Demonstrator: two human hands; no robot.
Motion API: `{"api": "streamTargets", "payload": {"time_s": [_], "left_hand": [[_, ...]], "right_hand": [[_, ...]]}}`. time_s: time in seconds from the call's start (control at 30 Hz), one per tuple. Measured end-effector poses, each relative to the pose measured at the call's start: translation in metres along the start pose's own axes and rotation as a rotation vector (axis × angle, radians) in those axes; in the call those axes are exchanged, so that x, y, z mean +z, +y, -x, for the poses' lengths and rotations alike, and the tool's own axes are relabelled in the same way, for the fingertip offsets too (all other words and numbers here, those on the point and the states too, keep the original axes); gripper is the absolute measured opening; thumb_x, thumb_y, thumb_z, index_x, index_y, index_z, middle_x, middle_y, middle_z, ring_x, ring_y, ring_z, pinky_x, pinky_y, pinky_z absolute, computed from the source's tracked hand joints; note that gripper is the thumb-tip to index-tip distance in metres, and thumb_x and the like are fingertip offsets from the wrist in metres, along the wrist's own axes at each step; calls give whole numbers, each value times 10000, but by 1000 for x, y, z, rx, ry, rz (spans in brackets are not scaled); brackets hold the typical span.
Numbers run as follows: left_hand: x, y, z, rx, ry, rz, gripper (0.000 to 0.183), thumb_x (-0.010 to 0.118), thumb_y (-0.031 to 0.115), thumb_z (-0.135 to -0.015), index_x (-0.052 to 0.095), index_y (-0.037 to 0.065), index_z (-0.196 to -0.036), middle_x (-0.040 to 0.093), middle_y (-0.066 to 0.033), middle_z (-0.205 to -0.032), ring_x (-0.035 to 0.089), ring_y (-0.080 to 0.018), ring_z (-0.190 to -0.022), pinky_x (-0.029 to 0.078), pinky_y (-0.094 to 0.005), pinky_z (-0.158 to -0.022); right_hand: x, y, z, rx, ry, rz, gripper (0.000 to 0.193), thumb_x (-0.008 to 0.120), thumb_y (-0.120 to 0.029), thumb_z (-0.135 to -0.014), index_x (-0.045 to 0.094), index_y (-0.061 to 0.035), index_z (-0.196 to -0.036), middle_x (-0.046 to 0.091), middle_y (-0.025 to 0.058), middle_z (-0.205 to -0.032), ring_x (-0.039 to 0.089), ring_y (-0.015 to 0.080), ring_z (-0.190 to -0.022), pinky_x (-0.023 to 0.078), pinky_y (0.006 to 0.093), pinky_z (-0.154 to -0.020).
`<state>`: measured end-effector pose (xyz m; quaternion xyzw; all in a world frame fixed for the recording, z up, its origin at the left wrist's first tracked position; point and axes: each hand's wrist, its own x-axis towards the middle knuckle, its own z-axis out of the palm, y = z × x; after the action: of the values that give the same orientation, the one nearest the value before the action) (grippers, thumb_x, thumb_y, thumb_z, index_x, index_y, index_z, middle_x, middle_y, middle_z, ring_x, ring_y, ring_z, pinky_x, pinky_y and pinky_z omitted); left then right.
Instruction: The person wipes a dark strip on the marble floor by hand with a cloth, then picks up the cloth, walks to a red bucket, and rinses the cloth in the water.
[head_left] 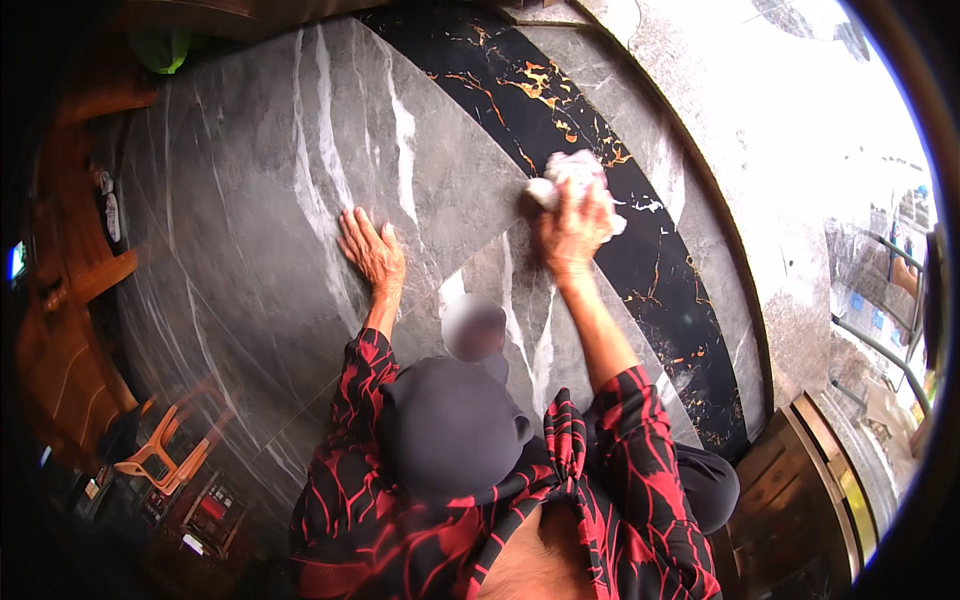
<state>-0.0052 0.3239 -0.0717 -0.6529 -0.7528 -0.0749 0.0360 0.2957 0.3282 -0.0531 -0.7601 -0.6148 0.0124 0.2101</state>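
One white cloth (577, 170), bunched and slightly blurred, sits on the floor up ahead and to the right, at the inner edge of the black band (655, 290) and lapping onto it. Right hand (575, 228) is clamped over it from above, fingers on top, white fabric showing past the fingertips and on both sides. Left hand (373, 252) is flat on the grey tile (250, 170), palm down, fingers a bit spread, nothing in it; hands well apart. Surface: large grey tiles, marble look, white veins, thin joints running at an angle. Band is glossy black with orange-gold and some white veining (it reads as a curve, but the fisheye bends every straight edge out there). Past it, a strip of grey tile, then a dark edge line, then pale speckled paving (790, 290), washed out by daylight toward the top right. Sleeves are black with a red line pattern. Room: brown wooden furniture (75, 390) along the left, orange stool (175, 440) lower left, green item (160, 48) at the top left corner, too dark around it to identify. Brown panelled cabinet (785, 500) lower right, dark metal rails (885, 358) beyond it on the bright side.
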Motion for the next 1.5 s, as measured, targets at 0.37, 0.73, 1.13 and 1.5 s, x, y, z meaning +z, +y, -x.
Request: {"api": "streamTargets", "payload": {"time_s": [0.37, 0.73, 1.13, 1.5], "left_hand": [[-43, 2, 4, -189, -84, 733, 453, 398, 270, -975, 457, -8, -1328, 478, -207, -1346, 430, -353, -1262, 293, -452, -1068], [-60, 100, 19, 353, -81, 635, 563, 489, 347, -939, 408, -1, -1374, 431, -178, -1404, 369, -371, -1320, 223, -498, -1101], [-42, 102, 32, 434, -81, 383, 755, 724, 336, -723, 387, 197, -1384, 353, -170, -1390, 310, -390, -1311, 182, -634, -1054], [-19, 93, -105, 259, 81, 371, 612, 662, 322, -737, 455, 116, -1275, 412, -177, -1343, 356, -410, -1262, 238, -564, -1039]], "right_hand": [[4, -111, 53, -788, -453, -268, 420, 496, -228, -831, 466, -158, -1244, 464, 130, -1275, 442, 345, -1196, 328, 579, -1000], [-14, -20, -67, -145, -265, -175, 696, 692, -184, -641, 444, -179, -1292, 416, 166, -1333, 379, 389, -1234, 265, 554, -1013], [-41, -46, 1, -151, -709, -837, 605, 582, -109, -782, 380, 11, -1339, 493, 239, -1252, 486, 381, -1159, 389, 431, -999], [-45, 65, 23, -198, -339, -504, 610, 580, -2, -720, 433, -14, -1312, 459, 184, -1354, 423, 356, -1261, 304, 436, -1075]]}}
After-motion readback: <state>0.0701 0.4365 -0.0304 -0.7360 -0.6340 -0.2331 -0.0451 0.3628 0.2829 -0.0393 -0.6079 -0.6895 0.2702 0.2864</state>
